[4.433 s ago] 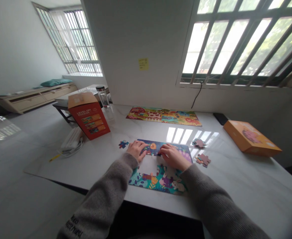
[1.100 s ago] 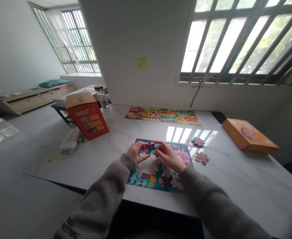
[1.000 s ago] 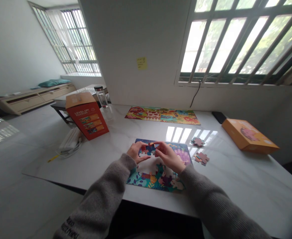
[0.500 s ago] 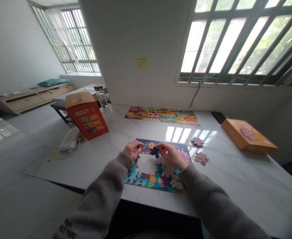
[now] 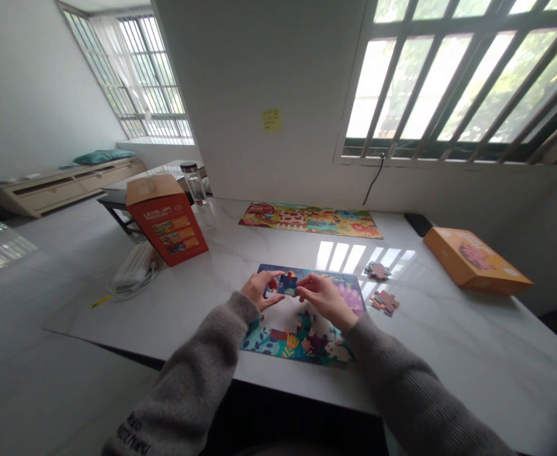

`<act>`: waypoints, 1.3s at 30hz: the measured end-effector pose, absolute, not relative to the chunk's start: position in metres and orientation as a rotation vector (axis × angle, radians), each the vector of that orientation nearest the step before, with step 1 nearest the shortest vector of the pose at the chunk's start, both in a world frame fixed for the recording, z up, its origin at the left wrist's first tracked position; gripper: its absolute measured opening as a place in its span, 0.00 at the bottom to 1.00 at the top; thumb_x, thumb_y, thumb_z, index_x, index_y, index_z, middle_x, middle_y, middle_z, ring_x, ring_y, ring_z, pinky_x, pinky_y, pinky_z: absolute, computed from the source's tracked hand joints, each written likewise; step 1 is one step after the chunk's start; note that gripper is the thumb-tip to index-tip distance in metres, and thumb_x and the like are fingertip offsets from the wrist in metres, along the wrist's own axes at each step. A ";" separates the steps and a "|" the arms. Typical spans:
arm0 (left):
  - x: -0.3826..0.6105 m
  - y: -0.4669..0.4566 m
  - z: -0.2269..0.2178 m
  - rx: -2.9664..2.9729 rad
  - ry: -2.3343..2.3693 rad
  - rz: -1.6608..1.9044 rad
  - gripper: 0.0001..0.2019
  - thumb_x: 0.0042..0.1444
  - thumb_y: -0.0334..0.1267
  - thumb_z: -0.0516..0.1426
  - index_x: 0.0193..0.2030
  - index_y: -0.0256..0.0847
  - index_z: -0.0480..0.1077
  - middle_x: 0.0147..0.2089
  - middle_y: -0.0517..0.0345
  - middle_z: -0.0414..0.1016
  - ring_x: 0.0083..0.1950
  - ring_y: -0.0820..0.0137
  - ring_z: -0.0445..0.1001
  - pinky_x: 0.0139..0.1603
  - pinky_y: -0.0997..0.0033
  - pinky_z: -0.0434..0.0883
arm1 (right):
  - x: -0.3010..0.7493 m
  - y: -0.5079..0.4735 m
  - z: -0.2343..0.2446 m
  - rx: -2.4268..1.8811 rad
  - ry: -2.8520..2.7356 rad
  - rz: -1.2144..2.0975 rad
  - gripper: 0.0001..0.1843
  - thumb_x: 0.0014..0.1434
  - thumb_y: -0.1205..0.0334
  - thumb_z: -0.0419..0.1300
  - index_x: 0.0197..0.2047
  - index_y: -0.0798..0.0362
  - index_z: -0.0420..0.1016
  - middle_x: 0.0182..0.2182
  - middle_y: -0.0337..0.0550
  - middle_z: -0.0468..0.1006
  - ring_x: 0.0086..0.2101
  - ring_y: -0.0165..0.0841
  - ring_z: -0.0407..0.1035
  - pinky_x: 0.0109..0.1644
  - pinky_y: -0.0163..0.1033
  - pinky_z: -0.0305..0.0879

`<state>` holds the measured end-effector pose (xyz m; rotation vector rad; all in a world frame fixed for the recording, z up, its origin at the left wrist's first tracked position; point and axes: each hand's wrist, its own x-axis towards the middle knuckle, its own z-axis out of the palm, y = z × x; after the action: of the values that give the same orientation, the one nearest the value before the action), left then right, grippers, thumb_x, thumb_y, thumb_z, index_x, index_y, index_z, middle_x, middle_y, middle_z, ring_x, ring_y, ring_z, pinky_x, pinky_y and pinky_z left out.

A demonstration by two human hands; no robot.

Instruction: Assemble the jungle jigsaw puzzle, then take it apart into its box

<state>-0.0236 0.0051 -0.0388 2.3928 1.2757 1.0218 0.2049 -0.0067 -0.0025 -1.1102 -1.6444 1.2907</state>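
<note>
A partly assembled jigsaw puzzle with dark blue, purple and teal pictures lies in front of me, a gap of bare tabletop in its middle. My right hand pinches a dark blue puzzle piece by its right side, over the upper part of the gap. At the piece's left edge is my left hand, thumb and forefinger spread apart; whether they touch the piece I cannot tell. Right of the puzzle, loose pieces lie in two small groups, an upper pile and a lower pile.
Farther back lies a long finished puzzle beside the wall. A red-orange puzzle box, a glass bottle and a white power strip with cable stand left. An orange box and a black phone-like object are right.
The puzzle piece has turned and shifted slightly up and left in my right hand. My left hand has moved a little right, its thumb and forefinger spreading wider beside the piece.
</note>
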 end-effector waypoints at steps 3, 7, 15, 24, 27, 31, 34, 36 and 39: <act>-0.024 0.004 -0.036 2.390 1.257 1.037 0.25 0.53 0.45 0.66 0.55 0.42 0.68 0.37 0.59 0.77 0.36 0.67 0.75 0.44 0.64 0.69 | 0.205 -0.007 -0.004 -1.068 -1.687 1.291 0.11 0.59 0.54 0.61 0.37 0.53 0.71 0.27 0.40 0.78 0.29 0.32 0.73 0.35 0.38 0.69; -0.024 0.003 -0.033 2.386 1.351 0.989 0.24 0.52 0.46 0.66 0.53 0.42 0.69 0.37 0.58 0.77 0.38 0.66 0.76 0.45 0.63 0.68 | 0.212 -0.003 -0.007 -1.065 -1.864 1.047 0.12 0.62 0.54 0.58 0.45 0.52 0.72 0.32 0.42 0.79 0.32 0.33 0.74 0.37 0.39 0.68; -0.046 0.015 -0.032 2.244 1.900 0.879 0.20 0.53 0.47 0.64 0.50 0.43 0.70 0.44 0.54 0.77 0.49 0.59 0.74 0.50 0.60 0.66 | 0.278 0.029 -0.004 -1.164 -2.051 0.394 0.09 0.64 0.61 0.55 0.43 0.51 0.76 0.35 0.44 0.79 0.37 0.37 0.72 0.45 0.43 0.67; -0.085 0.023 -0.034 1.839 2.463 0.536 0.23 0.53 0.53 0.59 0.52 0.45 0.70 0.55 0.42 0.70 0.60 0.45 0.64 0.57 0.45 0.62 | 0.385 0.058 -0.029 -1.960 -1.832 -0.149 0.17 0.62 0.53 0.56 0.49 0.53 0.76 0.47 0.56 0.71 0.48 0.50 0.66 0.47 0.48 0.63; -0.086 0.020 -0.033 1.837 2.452 0.502 0.23 0.54 0.53 0.57 0.53 0.44 0.70 0.55 0.40 0.69 0.60 0.44 0.63 0.58 0.41 0.61 | 0.392 0.058 -0.035 -2.101 -1.829 -0.085 0.21 0.62 0.49 0.56 0.52 0.54 0.73 0.48 0.58 0.70 0.49 0.51 0.65 0.45 0.47 0.62; -0.086 0.019 -0.032 1.812 2.444 0.523 0.28 0.54 0.54 0.56 0.58 0.42 0.67 0.58 0.37 0.66 0.63 0.40 0.61 0.60 0.37 0.58 | 0.396 0.060 -0.040 -2.126 -1.841 -0.055 0.19 0.63 0.53 0.55 0.53 0.55 0.70 0.44 0.56 0.72 0.46 0.48 0.68 0.43 0.44 0.61; -0.085 0.020 -0.034 1.823 2.466 0.518 0.34 0.54 0.53 0.56 0.66 0.42 0.61 0.61 0.37 0.64 0.63 0.41 0.61 0.60 0.38 0.59 | 0.401 0.061 -0.039 -2.072 -1.835 -0.062 0.18 0.62 0.56 0.56 0.53 0.55 0.70 0.42 0.55 0.73 0.44 0.45 0.68 0.44 0.43 0.61; -0.084 0.021 -0.036 1.854 2.473 0.530 0.34 0.55 0.52 0.56 0.67 0.43 0.59 0.61 0.38 0.64 0.63 0.44 0.61 0.60 0.41 0.61 | 0.402 0.062 -0.036 -2.028 -1.819 -0.090 0.19 0.61 0.56 0.58 0.53 0.56 0.70 0.41 0.55 0.73 0.44 0.46 0.68 0.45 0.43 0.61; -0.078 0.021 -0.037 1.935 2.402 0.617 0.31 0.57 0.50 0.56 0.66 0.44 0.61 0.60 0.42 0.64 0.62 0.48 0.62 0.60 0.48 0.63 | 0.394 0.059 -0.030 -1.885 -1.854 -0.063 0.20 0.58 0.54 0.60 0.52 0.55 0.70 0.41 0.53 0.73 0.43 0.45 0.67 0.46 0.43 0.61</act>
<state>-0.0776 0.0207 -0.0373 1.9348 2.4022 0.6168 0.3941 0.0589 -0.0303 -1.8848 -1.8536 -0.0627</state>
